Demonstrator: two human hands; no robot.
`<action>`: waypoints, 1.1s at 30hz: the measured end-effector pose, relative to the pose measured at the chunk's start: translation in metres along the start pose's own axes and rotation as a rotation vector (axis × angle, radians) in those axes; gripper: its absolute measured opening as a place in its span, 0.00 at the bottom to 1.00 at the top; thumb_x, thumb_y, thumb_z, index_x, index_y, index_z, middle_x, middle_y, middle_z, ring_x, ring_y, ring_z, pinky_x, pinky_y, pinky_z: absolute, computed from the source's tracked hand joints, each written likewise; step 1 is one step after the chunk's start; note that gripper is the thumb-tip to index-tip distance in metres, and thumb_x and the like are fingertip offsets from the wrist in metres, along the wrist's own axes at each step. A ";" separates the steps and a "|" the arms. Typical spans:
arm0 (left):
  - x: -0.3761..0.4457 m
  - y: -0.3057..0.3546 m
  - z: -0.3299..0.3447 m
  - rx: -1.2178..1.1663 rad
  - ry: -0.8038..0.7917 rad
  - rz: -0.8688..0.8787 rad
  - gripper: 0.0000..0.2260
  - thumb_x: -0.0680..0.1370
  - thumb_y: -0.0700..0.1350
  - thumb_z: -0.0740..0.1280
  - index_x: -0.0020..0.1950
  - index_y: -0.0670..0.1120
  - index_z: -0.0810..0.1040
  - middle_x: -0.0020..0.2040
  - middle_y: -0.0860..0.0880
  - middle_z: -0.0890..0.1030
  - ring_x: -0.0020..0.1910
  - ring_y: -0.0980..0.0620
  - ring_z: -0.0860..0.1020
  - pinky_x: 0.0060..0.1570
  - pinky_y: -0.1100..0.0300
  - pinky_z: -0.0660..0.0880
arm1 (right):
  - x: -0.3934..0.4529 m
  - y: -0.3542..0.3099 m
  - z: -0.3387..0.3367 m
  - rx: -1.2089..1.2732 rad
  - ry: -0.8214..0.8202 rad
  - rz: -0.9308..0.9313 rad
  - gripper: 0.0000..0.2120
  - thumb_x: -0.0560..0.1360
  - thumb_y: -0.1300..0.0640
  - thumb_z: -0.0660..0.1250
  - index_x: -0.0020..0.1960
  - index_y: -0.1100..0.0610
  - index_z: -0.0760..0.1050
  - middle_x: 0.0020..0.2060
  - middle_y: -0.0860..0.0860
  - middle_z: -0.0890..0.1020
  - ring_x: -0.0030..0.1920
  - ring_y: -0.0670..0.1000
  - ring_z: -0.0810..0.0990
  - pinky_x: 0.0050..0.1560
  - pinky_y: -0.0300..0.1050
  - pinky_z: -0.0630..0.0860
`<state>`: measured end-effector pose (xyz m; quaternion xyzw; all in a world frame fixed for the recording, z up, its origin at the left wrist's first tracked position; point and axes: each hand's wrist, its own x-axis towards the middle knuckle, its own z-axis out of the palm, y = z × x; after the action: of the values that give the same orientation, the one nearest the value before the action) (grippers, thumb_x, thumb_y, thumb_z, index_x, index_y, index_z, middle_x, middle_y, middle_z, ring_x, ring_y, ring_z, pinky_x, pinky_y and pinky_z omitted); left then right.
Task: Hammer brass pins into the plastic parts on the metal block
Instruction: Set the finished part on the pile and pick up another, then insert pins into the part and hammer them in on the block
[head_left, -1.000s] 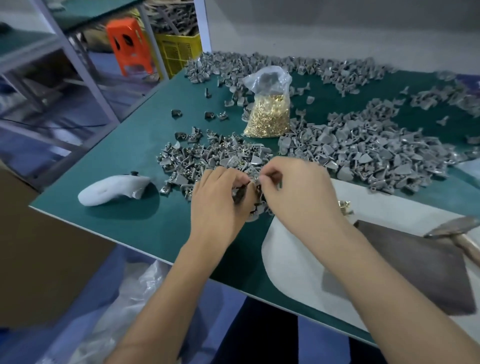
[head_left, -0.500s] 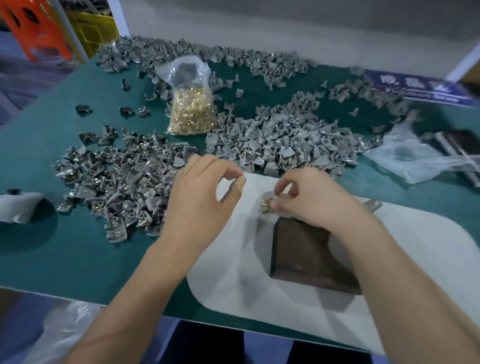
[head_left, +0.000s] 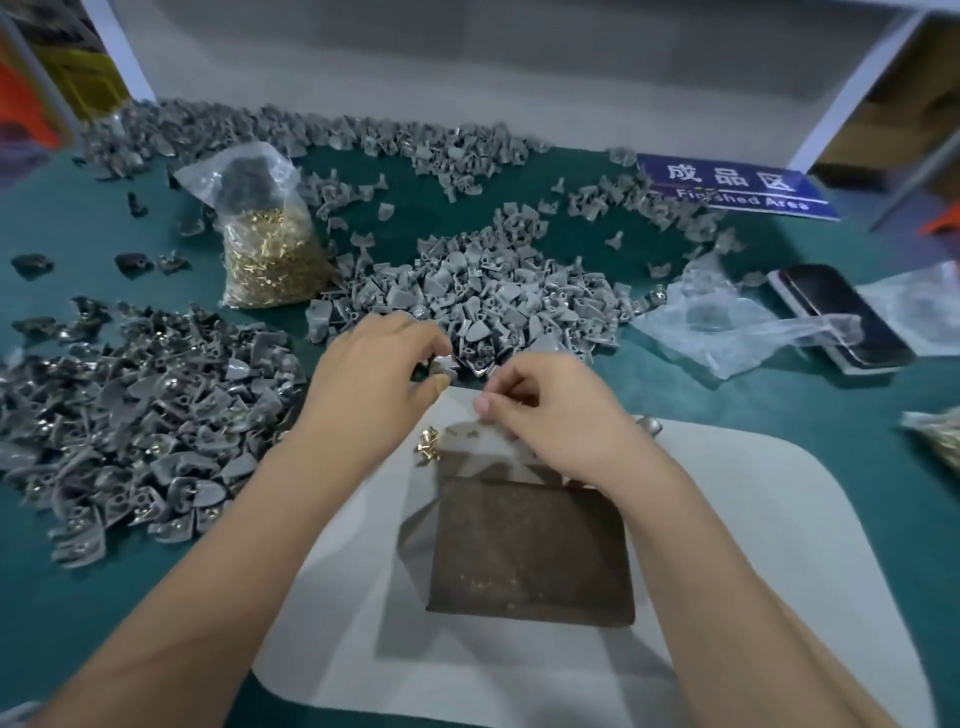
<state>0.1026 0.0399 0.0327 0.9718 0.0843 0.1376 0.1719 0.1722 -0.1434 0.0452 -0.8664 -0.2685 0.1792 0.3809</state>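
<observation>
A dark metal block (head_left: 530, 551) lies on a white pad (head_left: 779, 519) in front of me. A few loose brass pins (head_left: 428, 447) lie at its far left corner. My left hand (head_left: 374, 384) pinches a grey plastic part (head_left: 441, 366) at the near edge of the middle pile of grey parts (head_left: 493, 306). Just right of it, above the block's far edge, my right hand (head_left: 550, 415) has curled fingers. Its thumb and forefinger pinch a small brass pin, mostly hidden by the fingers. A clear bag of brass pins (head_left: 270, 260) stands behind the left hand.
A pile of parts showing metal (head_left: 145, 415) fills the left of the green table. A hammer head (head_left: 649, 426) peeks out behind my right wrist. A crumpled plastic bag (head_left: 727, 322), a phone (head_left: 841, 317) and a blue sign (head_left: 737, 187) lie to the right.
My left hand reached forward to the middle pile and took a grey part. My right hand lifted off the loose pins and moved up beside it. My view shifted right.
</observation>
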 end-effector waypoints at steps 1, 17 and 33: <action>0.002 0.000 0.002 0.016 -0.009 -0.006 0.10 0.78 0.52 0.71 0.59 0.55 0.79 0.55 0.55 0.79 0.59 0.49 0.75 0.57 0.49 0.73 | -0.001 0.005 -0.003 0.072 0.016 0.003 0.08 0.77 0.53 0.74 0.39 0.49 0.79 0.32 0.48 0.83 0.30 0.46 0.79 0.33 0.45 0.76; -0.011 -0.005 0.007 -0.184 0.156 0.073 0.02 0.81 0.46 0.68 0.53 0.51 0.78 0.54 0.55 0.77 0.57 0.51 0.75 0.57 0.50 0.73 | -0.011 0.025 -0.011 0.309 0.299 -0.077 0.05 0.78 0.56 0.73 0.44 0.51 0.82 0.36 0.50 0.85 0.36 0.48 0.82 0.41 0.56 0.83; -0.012 0.000 0.014 -0.289 0.162 0.016 0.17 0.82 0.49 0.66 0.69 0.61 0.67 0.53 0.54 0.82 0.49 0.52 0.80 0.46 0.55 0.76 | -0.009 0.028 -0.006 0.320 0.296 -0.091 0.04 0.78 0.56 0.74 0.45 0.48 0.83 0.37 0.47 0.85 0.37 0.48 0.83 0.40 0.49 0.81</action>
<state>0.0957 0.0334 0.0168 0.9233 0.0695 0.2277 0.3015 0.1769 -0.1679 0.0288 -0.7988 -0.2167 0.0731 0.5564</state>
